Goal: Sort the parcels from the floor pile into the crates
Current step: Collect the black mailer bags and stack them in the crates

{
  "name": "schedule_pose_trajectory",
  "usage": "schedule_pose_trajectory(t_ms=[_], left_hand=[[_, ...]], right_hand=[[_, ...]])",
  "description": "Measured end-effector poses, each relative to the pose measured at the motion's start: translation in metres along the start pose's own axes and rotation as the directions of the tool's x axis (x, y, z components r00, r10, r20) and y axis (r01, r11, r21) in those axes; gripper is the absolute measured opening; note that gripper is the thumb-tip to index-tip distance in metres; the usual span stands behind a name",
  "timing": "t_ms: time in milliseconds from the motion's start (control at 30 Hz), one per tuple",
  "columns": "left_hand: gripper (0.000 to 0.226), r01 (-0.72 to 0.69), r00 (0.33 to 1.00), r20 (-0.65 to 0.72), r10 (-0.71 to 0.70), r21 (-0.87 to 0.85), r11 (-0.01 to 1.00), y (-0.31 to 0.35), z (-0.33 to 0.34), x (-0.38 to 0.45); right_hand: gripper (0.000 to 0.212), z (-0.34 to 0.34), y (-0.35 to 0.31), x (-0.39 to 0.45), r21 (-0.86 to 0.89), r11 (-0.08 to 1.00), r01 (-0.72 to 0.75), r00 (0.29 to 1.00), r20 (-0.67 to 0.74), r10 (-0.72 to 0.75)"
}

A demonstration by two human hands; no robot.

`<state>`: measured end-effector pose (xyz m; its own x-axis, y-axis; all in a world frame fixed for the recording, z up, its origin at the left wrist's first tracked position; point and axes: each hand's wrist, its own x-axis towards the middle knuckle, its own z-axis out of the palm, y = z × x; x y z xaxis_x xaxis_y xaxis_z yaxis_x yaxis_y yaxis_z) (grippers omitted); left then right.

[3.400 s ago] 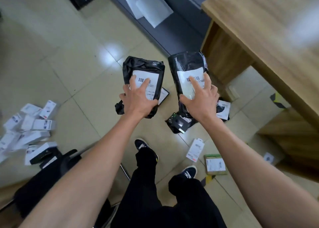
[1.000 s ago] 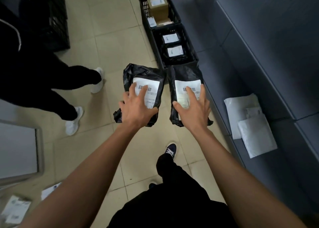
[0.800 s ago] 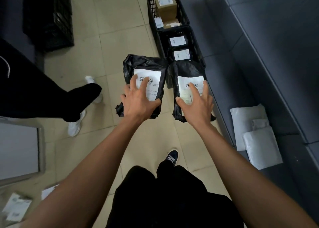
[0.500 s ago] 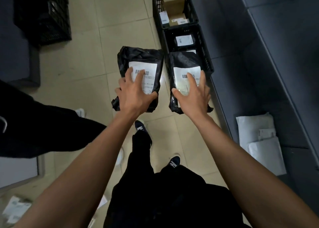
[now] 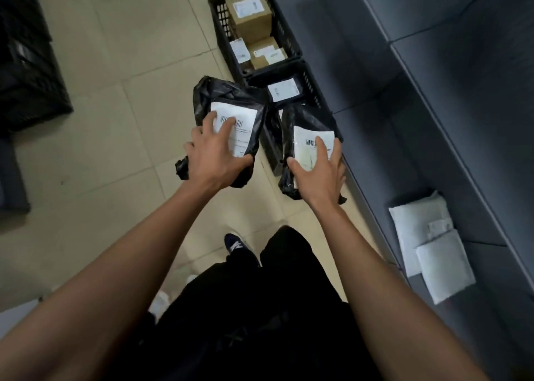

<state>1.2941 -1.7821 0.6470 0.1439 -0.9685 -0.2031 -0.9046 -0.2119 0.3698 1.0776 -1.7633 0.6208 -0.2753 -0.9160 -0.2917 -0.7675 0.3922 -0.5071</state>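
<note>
Left hand (image 5: 215, 157) gripping crinkled black labelled parcel (image 5: 231, 100), right hand (image 5: 319, 175) gripping second black parcel (image 5: 306, 118) over near crate (image 5: 313, 87) edge, bare floor (image 5: 115, 77) leftward

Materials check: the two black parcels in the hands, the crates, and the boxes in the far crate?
Left black parcel and right black parcel: thin glossy plastic film, by the wrinkles and sheen; white paper-like labels. Near crate and far crate: black, slotted walls, probably moulded rigid plastic. Boxes in the far crate: matte brown, likely cardboard.
</note>
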Motion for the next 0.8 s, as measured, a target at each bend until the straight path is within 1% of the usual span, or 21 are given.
schedule_pose_trajectory(t_ms=[100,267,400,433,567,667,800], left_hand=[[0.087,-0.072,0.996,0.047,0.07,0.049,0.996,0.012,0.006,0.05],[0.085,-0.192,0.976,0.123,0.179,0.101,0.976,0.044,0.021,0.134],[0.084,-0.327,0.927,0.236,0.291,0.131,0.936,0.06,0.035,0.187],[0.083,-0.345,0.919,0.255,0.301,0.148,0.927,0.062,0.037,0.202],[0.081,-0.322,0.921,0.286,0.264,0.179,0.93,0.07,0.042,0.247],[0.082,-0.375,0.891,0.338,0.302,0.177,0.91,0.083,0.049,0.28],[0.083,-0.439,0.847,0.414,0.334,0.19,0.878,0.093,0.064,0.331]], right_hand=[[0.088,0.007,-0.001,0.031,0.058,0.994,-0.09,0.996,-0.013,0.091],[0.089,0.016,0.007,0.104,0.121,0.973,-0.194,0.98,-0.028,0.199],[0.09,0.015,0.029,0.164,0.181,0.926,-0.332,0.936,-0.056,0.346],[0.091,0.015,0.033,0.178,0.184,0.92,-0.347,0.93,-0.062,0.363],[0.093,0.022,0.033,0.213,0.122,0.925,-0.36,0.929,-0.038,0.367],[0.091,0.033,0.024,0.226,0.092,0.931,-0.352,0.934,-0.033,0.356],[0.092,0.06,0.005,0.246,0.129,0.892,-0.433,0.899,-0.004,0.437]])
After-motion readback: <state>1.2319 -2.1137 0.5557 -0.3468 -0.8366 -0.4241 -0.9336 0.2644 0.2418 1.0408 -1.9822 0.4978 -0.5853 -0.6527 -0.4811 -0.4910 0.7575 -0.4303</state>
